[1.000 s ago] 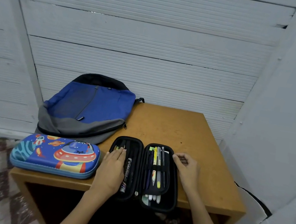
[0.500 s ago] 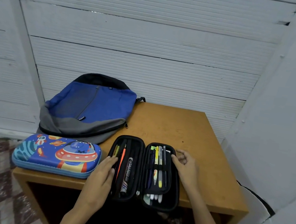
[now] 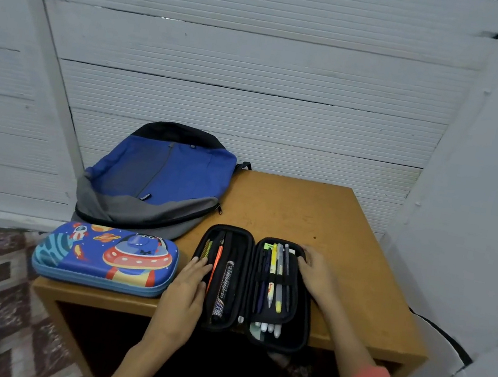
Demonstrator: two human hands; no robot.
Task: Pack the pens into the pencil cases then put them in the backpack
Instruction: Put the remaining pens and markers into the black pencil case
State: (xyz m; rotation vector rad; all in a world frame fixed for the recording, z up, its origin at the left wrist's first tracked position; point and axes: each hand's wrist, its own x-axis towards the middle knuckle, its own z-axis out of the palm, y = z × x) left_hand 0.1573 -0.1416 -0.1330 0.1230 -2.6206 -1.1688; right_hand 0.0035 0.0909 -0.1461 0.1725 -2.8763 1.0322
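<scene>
Though closed, cartoon case (image 3: 106,258) near backpack (image 3: 161,177), open case (image 3: 247,285).

Open pencil case (image 3: 250,263) — pens (image 3: 274,267) inside

My black hard-shell pencil case (image 3: 246,285) lies open flat between my left fingers (image 3: 201,267) and right fingers (image 3: 306,257), with coloured pens (image 3: 273,270) inside. The closed blue space-print pencil case (image 3: 106,258) and the blue-grey fabric backpack (image 3: 158,177) lie left of them.
</scene>
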